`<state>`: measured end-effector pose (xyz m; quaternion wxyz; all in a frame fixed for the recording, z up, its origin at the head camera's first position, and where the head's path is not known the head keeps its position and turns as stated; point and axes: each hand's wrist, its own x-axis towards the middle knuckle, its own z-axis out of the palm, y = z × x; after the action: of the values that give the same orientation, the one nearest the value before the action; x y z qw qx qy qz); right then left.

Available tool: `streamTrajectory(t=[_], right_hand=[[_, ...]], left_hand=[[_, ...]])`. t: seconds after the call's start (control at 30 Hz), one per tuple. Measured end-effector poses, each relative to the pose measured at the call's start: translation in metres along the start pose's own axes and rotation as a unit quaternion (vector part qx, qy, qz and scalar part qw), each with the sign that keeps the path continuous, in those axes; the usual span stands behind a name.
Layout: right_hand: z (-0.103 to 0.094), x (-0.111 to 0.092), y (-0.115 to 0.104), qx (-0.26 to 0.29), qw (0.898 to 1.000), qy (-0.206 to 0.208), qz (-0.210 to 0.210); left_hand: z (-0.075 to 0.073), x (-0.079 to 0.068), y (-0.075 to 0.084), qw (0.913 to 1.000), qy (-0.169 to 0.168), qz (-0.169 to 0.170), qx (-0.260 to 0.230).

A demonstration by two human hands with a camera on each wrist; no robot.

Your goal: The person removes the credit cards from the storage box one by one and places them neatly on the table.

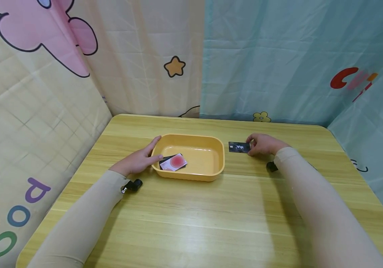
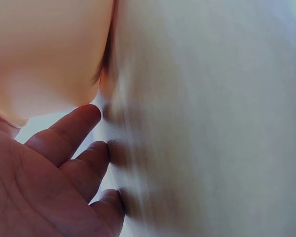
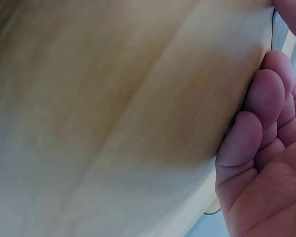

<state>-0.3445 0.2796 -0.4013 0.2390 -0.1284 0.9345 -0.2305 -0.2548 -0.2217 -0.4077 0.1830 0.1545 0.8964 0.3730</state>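
A black card printed "Vip" [image 1: 239, 147] is at or just above the table, right of a yellow plastic basin [image 1: 208, 176]. My right hand [image 1: 261, 144] pinches its right end between thumb and fingers. In the right wrist view the other fingertips [image 3: 240, 138] touch the tabletop. At the basin's left end lies my left hand [image 1: 137, 160], its thumb over the rim and its index finger along the outside. The left wrist view shows the remaining fingers [image 2: 71, 133] fairly straight, tips down by the basin wall. Inside the basin, a white card with a red circle [image 1: 174, 162] overlaps dark cards.
The wooden table [image 1: 184, 219] has rounded far corners and bears the basin near its middle. Printed curtains [image 1: 265, 67] hang behind it and along both sides. A small black device [image 1: 134, 185] is strapped at the left wrist, another [image 1: 271, 166] at the right.
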Motion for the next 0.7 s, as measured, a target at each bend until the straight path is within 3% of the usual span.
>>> streamTrajectory(t=[0.7], right_hand=[[0.0007,-0.0019,-0.001,-0.008,1.0,-0.006,-0.009]], left_hand=[[0.0013,0.0011,-0.004,0.9999,0.007,-0.005,0.012]])
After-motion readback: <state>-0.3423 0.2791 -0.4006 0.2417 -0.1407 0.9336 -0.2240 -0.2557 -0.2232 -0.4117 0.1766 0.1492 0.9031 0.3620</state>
